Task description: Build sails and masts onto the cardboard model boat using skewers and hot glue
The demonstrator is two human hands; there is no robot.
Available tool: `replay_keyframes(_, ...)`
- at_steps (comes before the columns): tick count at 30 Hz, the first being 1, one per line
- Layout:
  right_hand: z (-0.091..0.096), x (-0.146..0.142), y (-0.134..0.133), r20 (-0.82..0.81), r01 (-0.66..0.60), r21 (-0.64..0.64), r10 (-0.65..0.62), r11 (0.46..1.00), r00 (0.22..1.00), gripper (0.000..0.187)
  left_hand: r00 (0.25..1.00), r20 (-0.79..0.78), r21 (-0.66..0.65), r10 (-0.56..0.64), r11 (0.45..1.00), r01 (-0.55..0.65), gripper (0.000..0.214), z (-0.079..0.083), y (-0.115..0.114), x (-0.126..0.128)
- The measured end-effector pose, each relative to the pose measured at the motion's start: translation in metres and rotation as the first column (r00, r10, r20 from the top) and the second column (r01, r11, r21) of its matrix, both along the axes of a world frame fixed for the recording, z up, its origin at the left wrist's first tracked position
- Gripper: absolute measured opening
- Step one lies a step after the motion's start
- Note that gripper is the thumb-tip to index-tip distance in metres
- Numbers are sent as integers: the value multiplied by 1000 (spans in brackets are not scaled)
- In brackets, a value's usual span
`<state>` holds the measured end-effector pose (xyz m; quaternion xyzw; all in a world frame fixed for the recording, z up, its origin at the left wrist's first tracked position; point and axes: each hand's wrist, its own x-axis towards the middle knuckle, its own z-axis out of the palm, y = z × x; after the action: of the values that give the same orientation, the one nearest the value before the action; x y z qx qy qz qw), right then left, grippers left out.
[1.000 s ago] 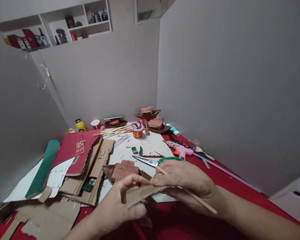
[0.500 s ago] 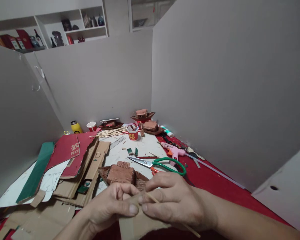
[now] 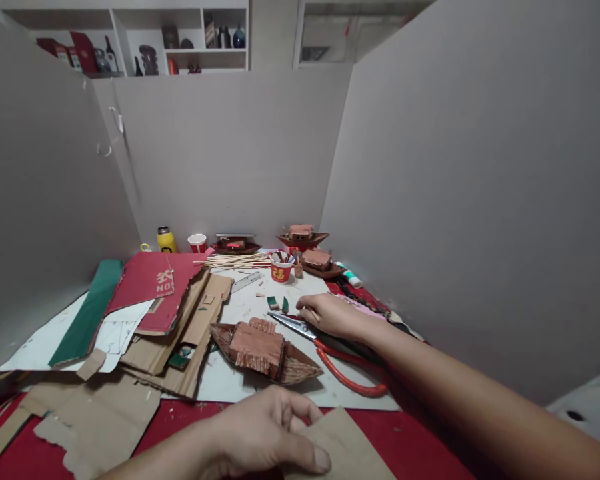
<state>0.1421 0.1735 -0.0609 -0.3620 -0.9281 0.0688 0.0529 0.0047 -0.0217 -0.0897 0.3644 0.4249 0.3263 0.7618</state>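
My left hand (image 3: 265, 430) pinches a piece of brown cardboard (image 3: 347, 445) between thumb and fingers at the front edge. My right hand (image 3: 327, 315) reaches over the white board, fingers curled together beside the scissors' silver blades (image 3: 294, 325). A small tan bit shows at those fingers, too little to name. The forearm hides the green scissor handles. A red handle loop (image 3: 347, 383) shows below that forearm. Between my hands and farther left, a brown model boat (image 3: 257, 348) with a ridged roof rests on the board.
Stacked cardboard (image 3: 200, 320) and a red sheet (image 3: 143, 283) lie left. Farther back are bamboo sticks (image 3: 235, 261), a red paper cup (image 3: 281, 268) of tools, more model boats (image 3: 316, 261), a yellow bottle (image 3: 166, 239) and a ruler (image 3: 247, 281). Grey partitions (image 3: 460, 187) enclose the table.
My right hand has left the cardboard and moved forward to the scissors; the thin stick it held no longer shows clearly. My left hand keeps the cardboard. The view has shifted left, uncovering the boat.
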Motion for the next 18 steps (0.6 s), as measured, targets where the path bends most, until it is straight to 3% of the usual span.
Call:
replay_keyframes(6, 0, -52, 22, 103, -65, 23, 62, 998, 993, 29, 994, -70, -1, -83, 997, 83, 58, -29, 3, 1)
replay_keyframes(11, 0, -81, 27, 90, -98, 28, 95, 995, 991, 31, 981, -136, 34, -137, 989, 143, 56, -38, 5, -5)
replay_keyframes(15, 1, -77, 24, 34, -128, 18, 127, 992, 991, 33, 982, -130, 52, -139, 988, 147, 51, -37, 4, -5)
replay_keyframes(18, 4, -53, 23, -20, -96, 37, 96, 995, 995, 36, 982, -126, 23, -144, 989, 148, 49, -34, 3, -3)
